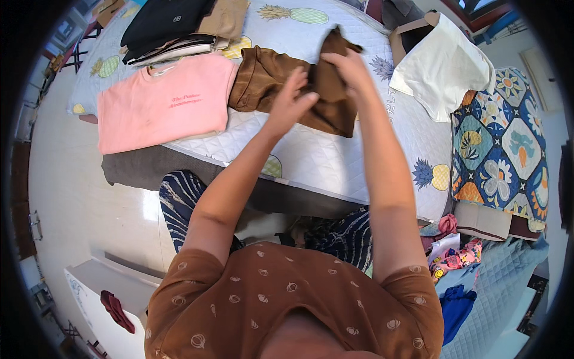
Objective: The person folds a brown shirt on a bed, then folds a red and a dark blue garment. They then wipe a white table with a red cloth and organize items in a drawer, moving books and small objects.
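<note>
A brown satiny garment [264,80] lies on the quilted bed cover, its left end flat and gathered at a band. My right hand [352,72] grips a raised, blurred part of it at the far right. Over the garment's middle, my left hand [289,107] has its fingers spread and holds nothing; whether it touches the fabric I cannot tell. To the left, a folded pink top [157,107] with red lettering lies beside the garment. Behind that top stands a stack of folded clothes with a black garment [168,22] on it.
The bed's quilted cover [323,161] has pineapple prints. At right, a white cloth [444,67] drapes over an open box [397,42], near a patterned quilted cushion [497,148]. Loose clothes, including a blue one [457,309], lie lower right. A white cabinet [94,287] stands lower left.
</note>
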